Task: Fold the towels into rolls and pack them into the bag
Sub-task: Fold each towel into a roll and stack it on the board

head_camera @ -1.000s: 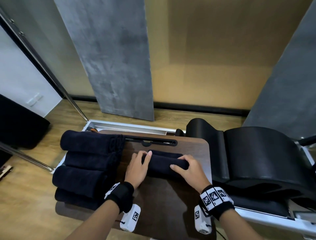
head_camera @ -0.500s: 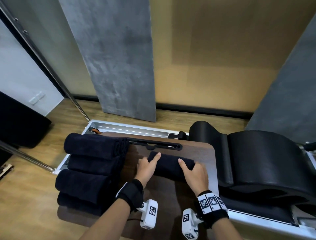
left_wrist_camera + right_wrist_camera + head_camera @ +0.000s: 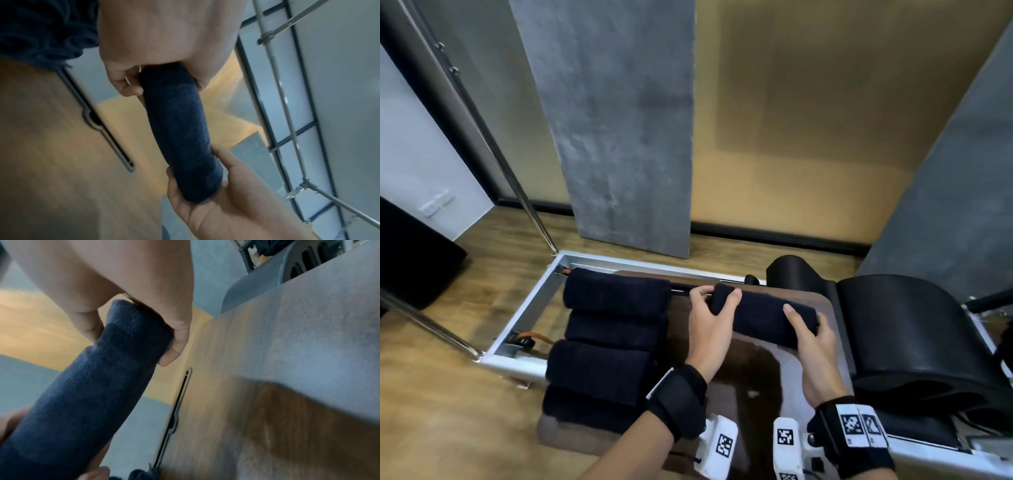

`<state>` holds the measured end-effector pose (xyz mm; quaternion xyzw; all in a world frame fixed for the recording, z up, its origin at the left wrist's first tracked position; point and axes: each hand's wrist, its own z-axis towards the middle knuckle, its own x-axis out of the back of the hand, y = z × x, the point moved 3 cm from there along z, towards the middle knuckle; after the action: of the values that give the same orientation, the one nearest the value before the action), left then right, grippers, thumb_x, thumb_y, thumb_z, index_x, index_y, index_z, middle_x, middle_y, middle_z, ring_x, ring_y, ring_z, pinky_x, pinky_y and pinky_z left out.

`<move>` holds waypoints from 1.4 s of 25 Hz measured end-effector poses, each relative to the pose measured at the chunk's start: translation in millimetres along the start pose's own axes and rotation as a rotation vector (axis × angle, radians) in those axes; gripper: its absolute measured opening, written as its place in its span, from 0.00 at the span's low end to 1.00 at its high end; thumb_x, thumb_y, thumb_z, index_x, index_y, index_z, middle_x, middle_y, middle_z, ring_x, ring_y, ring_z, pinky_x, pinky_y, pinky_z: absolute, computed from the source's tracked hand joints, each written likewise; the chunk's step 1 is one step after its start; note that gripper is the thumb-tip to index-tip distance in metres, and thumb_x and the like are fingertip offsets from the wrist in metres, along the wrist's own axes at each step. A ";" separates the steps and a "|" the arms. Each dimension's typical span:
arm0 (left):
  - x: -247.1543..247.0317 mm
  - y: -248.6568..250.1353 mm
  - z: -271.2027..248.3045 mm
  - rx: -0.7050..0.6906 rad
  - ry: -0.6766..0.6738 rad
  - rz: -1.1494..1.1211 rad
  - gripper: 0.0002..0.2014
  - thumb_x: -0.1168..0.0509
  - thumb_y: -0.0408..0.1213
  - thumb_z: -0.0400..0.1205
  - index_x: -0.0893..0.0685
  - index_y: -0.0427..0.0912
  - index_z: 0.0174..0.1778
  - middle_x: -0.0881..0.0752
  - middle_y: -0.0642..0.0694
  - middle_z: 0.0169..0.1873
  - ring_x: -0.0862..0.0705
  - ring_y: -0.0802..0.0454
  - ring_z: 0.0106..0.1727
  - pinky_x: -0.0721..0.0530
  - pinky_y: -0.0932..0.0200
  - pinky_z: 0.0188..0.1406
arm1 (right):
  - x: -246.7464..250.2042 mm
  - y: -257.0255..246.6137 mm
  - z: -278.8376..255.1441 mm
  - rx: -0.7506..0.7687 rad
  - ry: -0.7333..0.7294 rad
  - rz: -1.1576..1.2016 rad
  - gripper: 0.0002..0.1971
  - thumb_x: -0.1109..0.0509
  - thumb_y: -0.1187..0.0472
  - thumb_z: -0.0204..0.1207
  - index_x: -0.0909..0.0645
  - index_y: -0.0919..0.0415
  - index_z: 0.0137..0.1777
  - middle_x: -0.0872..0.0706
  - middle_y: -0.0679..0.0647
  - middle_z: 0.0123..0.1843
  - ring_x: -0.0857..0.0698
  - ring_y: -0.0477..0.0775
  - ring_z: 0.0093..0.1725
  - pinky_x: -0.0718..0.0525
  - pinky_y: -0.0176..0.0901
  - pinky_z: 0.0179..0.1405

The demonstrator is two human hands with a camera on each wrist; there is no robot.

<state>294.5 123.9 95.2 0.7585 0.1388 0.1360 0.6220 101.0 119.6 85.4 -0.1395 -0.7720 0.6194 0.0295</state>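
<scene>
We hold a dark navy rolled terry towel (image 3: 763, 318) lifted clear of the brown wooden tabletop (image 3: 750, 373), near its far edge. Our left hand (image 3: 710, 323) has fingers and thumb wrapped around the roll's left end; our right hand (image 3: 813, 346) cups the right end, fingers curled over the top. Four more dark rolled towels (image 3: 606, 346) lie side by side along the tabletop's left edge. A narrow black slot (image 3: 180, 404) runs along the far edge. A black padded seat (image 3: 914, 339) stands beside the right edge.
</scene>
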 end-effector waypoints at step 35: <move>272.1 -3.5 -19.6 -0.178 0.194 0.085 0.36 0.36 0.66 0.87 0.32 0.53 0.88 0.29 0.53 0.84 0.31 0.55 0.84 0.29 0.45 0.84 | -212.6 48.8 -154.3 -0.070 -0.143 -0.149 0.20 0.29 0.44 0.86 0.19 0.45 0.76 0.10 0.47 0.68 0.10 0.46 0.66 0.12 0.55 0.71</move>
<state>538.4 245.6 104.6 0.6888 0.1536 0.2469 0.6641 347.4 221.8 101.0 -0.0383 -0.8016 0.5965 0.0156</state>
